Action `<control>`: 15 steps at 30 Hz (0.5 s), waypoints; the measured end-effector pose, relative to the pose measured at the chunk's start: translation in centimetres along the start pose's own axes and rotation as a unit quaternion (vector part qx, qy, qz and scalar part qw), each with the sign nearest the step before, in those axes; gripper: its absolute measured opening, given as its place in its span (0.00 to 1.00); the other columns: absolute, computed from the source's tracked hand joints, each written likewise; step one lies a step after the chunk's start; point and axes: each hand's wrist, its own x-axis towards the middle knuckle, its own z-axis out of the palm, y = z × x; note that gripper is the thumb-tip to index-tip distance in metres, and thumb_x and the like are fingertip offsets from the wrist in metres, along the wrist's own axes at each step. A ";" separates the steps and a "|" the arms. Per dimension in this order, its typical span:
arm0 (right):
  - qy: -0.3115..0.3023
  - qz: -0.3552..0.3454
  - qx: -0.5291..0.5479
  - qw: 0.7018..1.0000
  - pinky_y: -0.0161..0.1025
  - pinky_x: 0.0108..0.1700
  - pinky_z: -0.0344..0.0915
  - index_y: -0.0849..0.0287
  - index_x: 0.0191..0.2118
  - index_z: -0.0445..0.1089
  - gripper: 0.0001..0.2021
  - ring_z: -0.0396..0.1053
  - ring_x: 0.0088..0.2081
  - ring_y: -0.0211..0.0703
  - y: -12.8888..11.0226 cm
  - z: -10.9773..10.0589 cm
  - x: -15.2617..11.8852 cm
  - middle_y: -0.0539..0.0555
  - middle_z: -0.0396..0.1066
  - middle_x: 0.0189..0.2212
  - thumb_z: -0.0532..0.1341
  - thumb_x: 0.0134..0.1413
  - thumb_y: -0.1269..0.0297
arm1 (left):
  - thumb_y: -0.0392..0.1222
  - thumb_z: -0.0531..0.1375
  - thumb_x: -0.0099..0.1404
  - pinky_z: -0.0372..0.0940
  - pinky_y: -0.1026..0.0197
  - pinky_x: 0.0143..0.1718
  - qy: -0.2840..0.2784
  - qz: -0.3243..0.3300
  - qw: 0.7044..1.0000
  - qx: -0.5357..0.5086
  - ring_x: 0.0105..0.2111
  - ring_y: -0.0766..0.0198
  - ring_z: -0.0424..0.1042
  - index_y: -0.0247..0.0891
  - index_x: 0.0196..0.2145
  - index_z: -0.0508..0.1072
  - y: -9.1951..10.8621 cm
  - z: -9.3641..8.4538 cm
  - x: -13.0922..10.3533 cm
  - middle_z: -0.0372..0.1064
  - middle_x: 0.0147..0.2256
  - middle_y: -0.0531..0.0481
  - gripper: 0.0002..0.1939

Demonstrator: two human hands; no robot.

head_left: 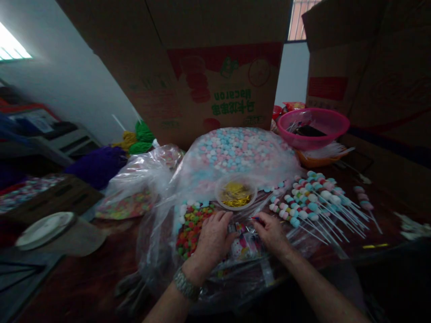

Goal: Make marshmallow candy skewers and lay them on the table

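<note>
My left hand (215, 235), with a watch on its wrist, lies between a heap of red, orange and green gummy candies (189, 233) and a printed plastic packet (244, 244). Its fingers stretch forward, thumb apart, at the packet's left edge. On the packet's other side, my right hand (271, 234) is closed in a pinch; a small dark blue and red tip shows at the fingers, too small to name. Just beyond both hands stands a round clear tub (220, 194) of gold twist ties. Behind it bulges a large clear bag of pink, white and blue marshmallows (232, 148).
Marshmallow skewers (313, 197) lie piled on the right. A pink bowl (314, 130) sits above an orange basket (318, 158). To the left are a bag of gummies (126, 204) and a lidded tub (62, 235). A tall cardboard box (141, 76) stands behind.
</note>
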 end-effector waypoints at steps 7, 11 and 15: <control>-0.049 -0.044 0.018 0.998 0.33 0.28 0.57 0.59 0.24 0.65 0.14 0.60 0.25 0.37 1.4 0.2 0.2 0.47 0.62 0.20 0.54 0.56 0.56 | 0.37 0.62 0.56 0.61 0.56 0.45 -0.034 0.051 0.996 -0.064 0.41 0.56 0.69 0.36 0.39 0.70 0.0 0.7 1.4 0.71 0.37 0.46 0.12; -0.022 -0.050 -0.024 0.998 0.32 0.25 0.55 0.58 0.20 0.60 0.20 0.57 0.22 0.35 0.4 -0.1 -0.7 0.46 0.57 0.17 0.50 0.58 0.52 | 0.39 0.57 0.62 0.62 0.67 0.29 -0.033 0.061 0.986 -0.149 0.28 0.66 0.69 0.36 0.29 0.70 0.2 0.9 1.0 0.70 0.26 0.52 0.05; 0.067 -0.019 -0.129 0.989 0.33 0.24 0.56 0.58 0.17 0.59 0.25 0.57 0.20 0.36 0.3 -3.0 -0.1 0.47 0.57 0.15 0.46 0.59 0.49 | 0.40 0.53 0.65 0.63 0.65 0.29 0.038 0.109 0.979 -0.170 0.28 0.64 0.69 0.36 0.28 0.71 0.4 0.8 0.4 0.70 0.26 0.49 0.11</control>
